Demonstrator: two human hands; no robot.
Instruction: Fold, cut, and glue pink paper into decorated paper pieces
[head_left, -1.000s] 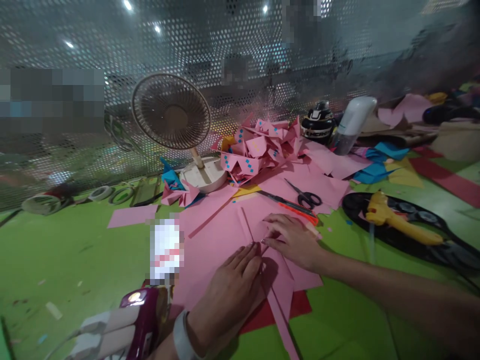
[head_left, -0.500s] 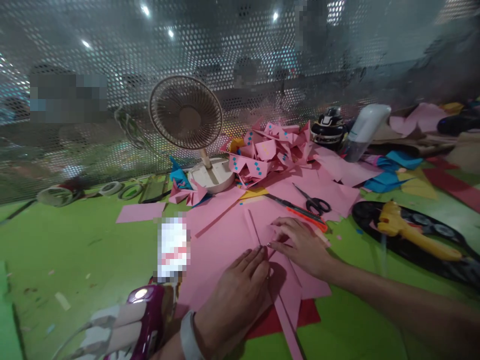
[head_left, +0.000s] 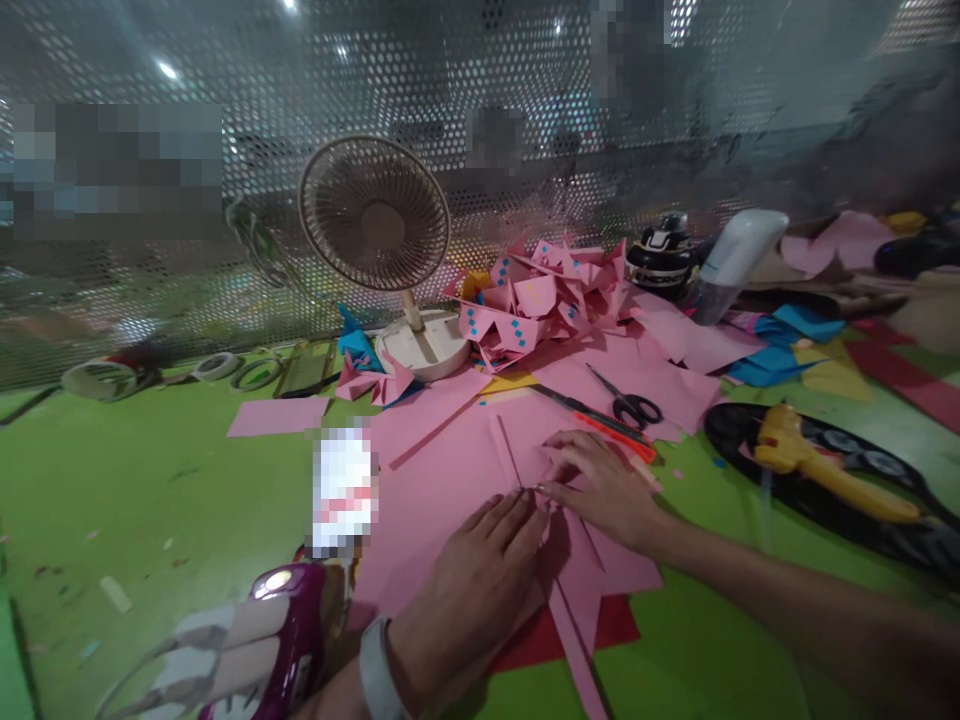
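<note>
My left hand [head_left: 491, 560] lies flat, palm down, with its fingers on a folded strip of pink paper [head_left: 570, 640]. The strip runs from beyond my fingertips toward the near edge. My right hand [head_left: 604, 490] bends its thumb and fingers around a pink paper edge, just right of my left fingertips. Both hands rest over larger pink sheets [head_left: 435, 500], with a red sheet [head_left: 619, 620] partly under them. An orange-handled cutter [head_left: 615, 435] and black scissors [head_left: 634, 405] lie just past my right hand. My palms hide part of the strip.
A yellow glue gun [head_left: 832, 470] sits on a black tray [head_left: 724, 430] at right. Folded pink pieces [head_left: 532, 300] are heaped behind, next to a fan [head_left: 382, 225]. Tape rolls [head_left: 105, 378] line the back left. A purple device [head_left: 289, 600] stands at near left.
My left hand has shifted very slightly over the strip. The right hand keeps nearly the same place and shape. The view has tilted a little; the objects stay put.
</note>
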